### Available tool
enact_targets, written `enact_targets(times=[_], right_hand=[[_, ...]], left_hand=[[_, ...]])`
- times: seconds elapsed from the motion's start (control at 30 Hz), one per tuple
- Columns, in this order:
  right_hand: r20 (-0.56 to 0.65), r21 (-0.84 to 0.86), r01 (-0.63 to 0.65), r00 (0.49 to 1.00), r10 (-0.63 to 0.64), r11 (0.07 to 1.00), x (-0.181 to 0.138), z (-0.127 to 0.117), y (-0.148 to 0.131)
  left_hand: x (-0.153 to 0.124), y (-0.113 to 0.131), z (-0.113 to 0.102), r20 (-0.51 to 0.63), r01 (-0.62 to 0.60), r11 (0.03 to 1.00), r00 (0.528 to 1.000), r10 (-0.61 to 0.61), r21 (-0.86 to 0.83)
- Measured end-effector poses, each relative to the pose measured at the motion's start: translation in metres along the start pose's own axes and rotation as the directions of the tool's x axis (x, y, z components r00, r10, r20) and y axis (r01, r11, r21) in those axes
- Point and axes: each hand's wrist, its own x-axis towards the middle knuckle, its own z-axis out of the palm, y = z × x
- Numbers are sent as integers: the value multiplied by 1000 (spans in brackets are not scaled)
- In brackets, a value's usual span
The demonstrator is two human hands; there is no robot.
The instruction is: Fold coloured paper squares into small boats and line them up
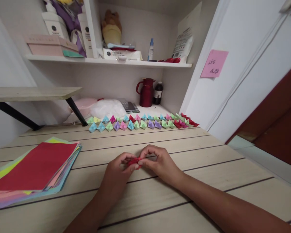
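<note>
I have a table (208, 155) of pale planks with dark seams, and a white cabinet (111, 77) behind it. A shelf (160, 64) spans the cabinet; 1 divider (91, 26) splits the space above. At left, a wooden stand (26, 94) shows 2 black legs (76, 111). At right I see white wall (242, 32), thin cable (246, 72) and a reddish-brown panel (278, 129). The light looks soft.

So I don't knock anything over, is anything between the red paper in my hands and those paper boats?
Nothing visible: your left hand and right hand pinch the red paper, and beyond them only tabletop lies before the paper boats.
</note>
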Motion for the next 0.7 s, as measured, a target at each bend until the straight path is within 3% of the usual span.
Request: enact_targets(times=[0.07, 0.17, 0.3, 0.47, 0.7], right_hand=[[-50, -111, 138, 988, -144, 984, -1, -4, -5], [-27, -239, 299, 949, -314, 924, -4, -10, -9], [22, -344, 413, 901, -433, 843, -7, -14, -11], [56, -386, 453, 881, -469, 804, -10, -12, -16], [-72, -281, 349, 921, -382, 894, -9, -11, -10]], left_hand=[[0, 2, 1, -5, -77, 996, 997, 77, 34], [-1, 3, 0, -44, -253, 954, 964, 263, 160], [-3, 3, -3, -88, -379, 859, 898, 432, 345], [-6, 4, -4, -82, -418, 778, 857, 510, 469], [-6, 3, -4, -53, -481, 693, 801, 597, 537]])
